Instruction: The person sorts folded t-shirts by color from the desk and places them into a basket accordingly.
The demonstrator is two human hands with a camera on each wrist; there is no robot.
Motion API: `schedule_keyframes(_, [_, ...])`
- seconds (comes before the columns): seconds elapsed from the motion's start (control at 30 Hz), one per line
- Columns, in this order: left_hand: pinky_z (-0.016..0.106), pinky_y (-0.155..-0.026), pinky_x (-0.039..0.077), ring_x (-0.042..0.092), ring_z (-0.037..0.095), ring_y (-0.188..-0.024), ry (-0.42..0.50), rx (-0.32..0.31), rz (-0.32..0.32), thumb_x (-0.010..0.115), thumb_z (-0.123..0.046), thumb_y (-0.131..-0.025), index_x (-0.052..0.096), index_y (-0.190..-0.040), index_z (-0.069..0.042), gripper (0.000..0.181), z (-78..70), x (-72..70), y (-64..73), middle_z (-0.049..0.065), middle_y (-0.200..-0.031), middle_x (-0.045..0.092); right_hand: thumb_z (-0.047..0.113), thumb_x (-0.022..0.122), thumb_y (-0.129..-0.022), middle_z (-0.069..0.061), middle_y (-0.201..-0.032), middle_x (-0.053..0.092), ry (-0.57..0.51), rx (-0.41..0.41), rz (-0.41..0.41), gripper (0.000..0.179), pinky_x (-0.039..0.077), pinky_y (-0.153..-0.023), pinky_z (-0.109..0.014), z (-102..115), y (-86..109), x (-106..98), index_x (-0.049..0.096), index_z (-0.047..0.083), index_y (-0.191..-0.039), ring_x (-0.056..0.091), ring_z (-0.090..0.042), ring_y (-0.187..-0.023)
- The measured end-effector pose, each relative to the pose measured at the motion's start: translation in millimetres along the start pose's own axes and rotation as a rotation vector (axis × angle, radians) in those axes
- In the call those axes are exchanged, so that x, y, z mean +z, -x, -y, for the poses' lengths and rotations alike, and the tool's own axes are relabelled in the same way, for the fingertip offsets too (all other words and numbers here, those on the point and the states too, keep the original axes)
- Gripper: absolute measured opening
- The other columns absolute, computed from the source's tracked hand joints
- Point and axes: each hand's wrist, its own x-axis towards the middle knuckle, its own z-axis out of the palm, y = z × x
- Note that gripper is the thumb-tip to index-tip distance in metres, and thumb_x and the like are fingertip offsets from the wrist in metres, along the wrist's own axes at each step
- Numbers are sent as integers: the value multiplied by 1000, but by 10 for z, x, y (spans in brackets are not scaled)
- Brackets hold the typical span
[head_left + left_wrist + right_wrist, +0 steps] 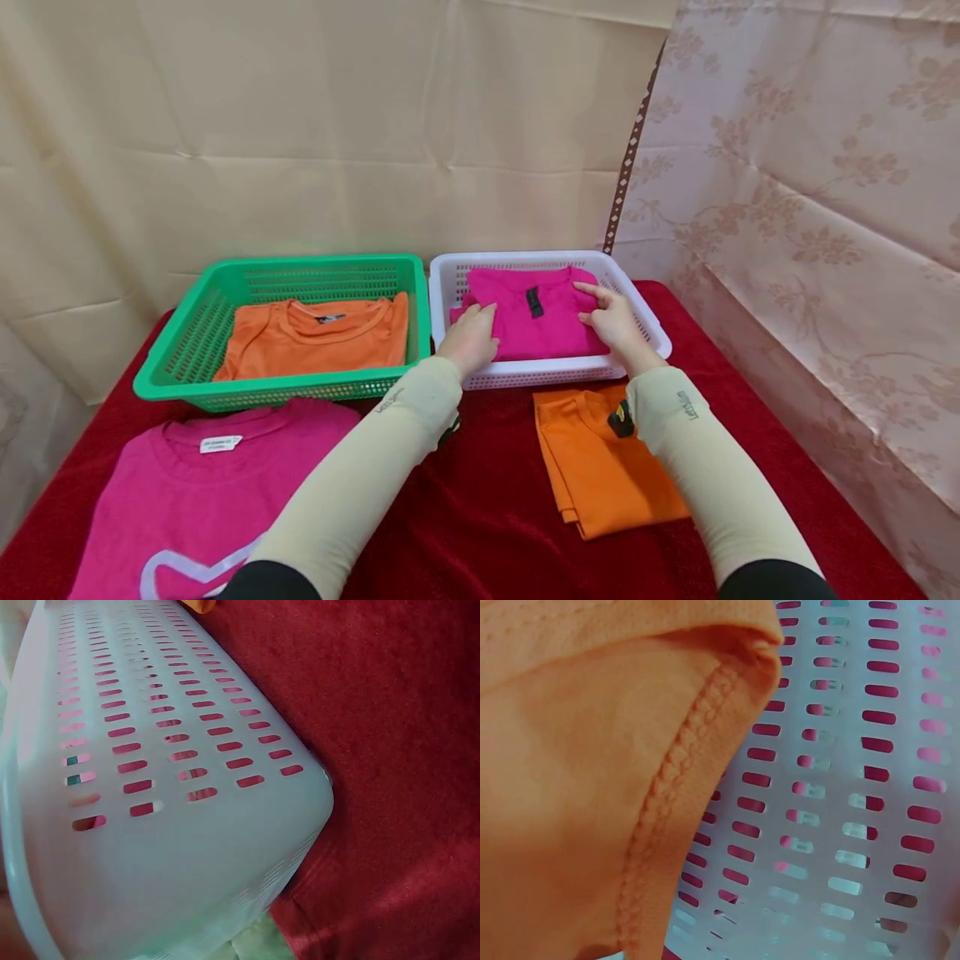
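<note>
A folded magenta T-shirt (551,325) with a dark neck label lies inside the white plastic basket (543,367). My left hand (471,340) reaches over the basket's front left and touches the shirt's left side with its fingers. On the opposite side, my right hand (617,323) rests at the shirt's right edge, index finger stretched out and thumb apart from it. In the left wrist view the slotted basket wall (165,870) fills the left half. A folded orange T-shirt (615,467) lies in front of the basket, under my right forearm; its hem (577,787) shows large in the right wrist view.
To the left stands a green basket (281,388) holding a folded orange T-shirt (322,337). Before it lies a magenta T-shirt (202,492) with a white print, partly under my left arm. Dark red cloth (465,517) covers the table; curtains (315,125) hang behind and right.
</note>
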Motion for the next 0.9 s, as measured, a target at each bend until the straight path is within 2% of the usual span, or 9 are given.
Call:
schedule_keyframes(0.17, [44, -116, 37, 40, 32, -142, -9, -17, 5, 61, -13, -96, 40, -150, -2, 59, 12, 28, -15, 21, -150, 45, -12, 52, -89, -19, -154, 40, 37, 7, 29, 61, 38, -89, -17, -13, -16, 17, 47, 6, -147, 36, -26, -135])
schedule_keyframes(0.33, [43, -116, 37, 41, 32, -142, -19, -22, 22, 62, -14, -96, 40, -150, -1, 60, 10, 31, -18, 21, -150, 46, -13, 52, -89, -21, -154, 40, 75, -3, 39, 61, 38, -96, -23, -26, -32, 29, 46, 4, -147, 34, -28, -138])
schedule_keyframes(0.4, [42, -116, 37, 42, 32, -141, -22, -22, 28, 62, -14, -96, 40, -150, -1, 59, 11, 34, -20, 20, -149, 47, -13, 52, -89, -20, -155, 39, 81, 0, 40, 60, 40, -91, -21, -37, -39, 32, 47, 3, -146, 34, -29, -138])
schedule_keyframes(0.53, [41, -115, 39, 45, 31, -139, -23, -23, 30, 63, -14, -96, 42, -148, -1, 58, 18, 37, -18, 19, -147, 50, -14, 52, -89, -19, -156, 38, 83, 9, 40, 59, 40, -73, -12, -63, -50, 34, 49, 3, -145, 35, -29, -136])
schedule_keyframes(0.6, [41, -114, 40, 47, 31, -137, -26, -21, 26, 63, -13, -95, 44, -148, -1, 57, 21, 36, -16, 19, -145, 52, -14, 52, -88, -19, -156, 37, 79, 9, 37, 58, 39, -70, -11, -69, -55, 34, 50, 3, -144, 34, -28, -138])
schedule_keyframes(0.77, [41, -114, 40, 48, 31, -136, -26, -16, 19, 62, -9, -94, 43, -148, -1, 58, 20, 37, -19, 19, -144, 53, -12, 53, -89, -18, -154, 41, 137, 20, 31, 57, 40, -81, -16, -65, -56, 29, 51, 4, -144, 35, -29, -140])
schedule_keyframes(0.9, [41, -115, 38, 48, 31, -137, 1, -28, 15, 59, -5, -94, 39, -151, -2, 60, 19, 50, -27, 18, -146, 52, -10, 50, -90, -22, -147, 50, 220, 52, -2, 53, 41, -86, -24, -51, -45, 20, 53, 2, -141, 47, -32, -128])
